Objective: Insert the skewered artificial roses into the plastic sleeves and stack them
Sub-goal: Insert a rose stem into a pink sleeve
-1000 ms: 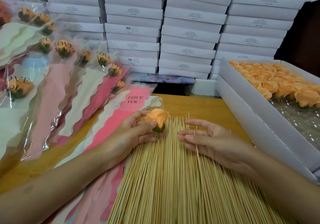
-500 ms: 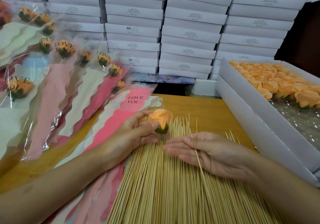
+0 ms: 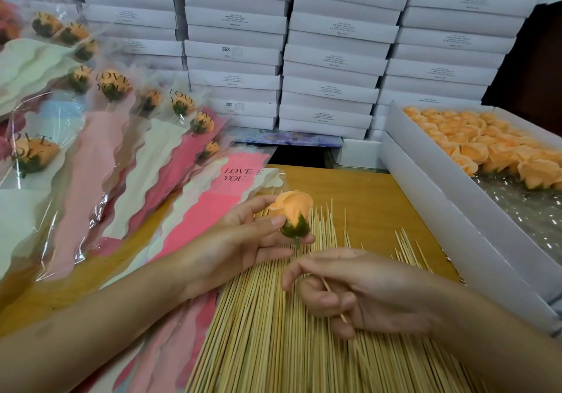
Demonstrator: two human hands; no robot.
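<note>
My left hand (image 3: 243, 249) pinches an orange artificial rose (image 3: 293, 214) by its green base, bloom up, above the pile of bamboo skewers (image 3: 273, 332). Just below the rose, my right hand (image 3: 359, 292) grips a single skewer (image 3: 327, 286) in curled fingers, its tip pointing up toward the rose's short stem. Empty plastic sleeves (image 3: 213, 210) printed "LOVE YOU" lie under my left wrist. Sleeved roses (image 3: 112, 84) are fanned out in a stack at the left.
A white box of loose orange roses (image 3: 474, 146) stands at the right, its wall (image 3: 456, 210) close to my right forearm. Stacked white cartons (image 3: 334, 58) fill the back. A strip of wooden tabletop (image 3: 365, 198) shows beyond the skewers.
My right hand has gone from lying flat on the skewers to lifting one skewer in curled fingers. My left hand has raised the rose slightly and turned it upright.
</note>
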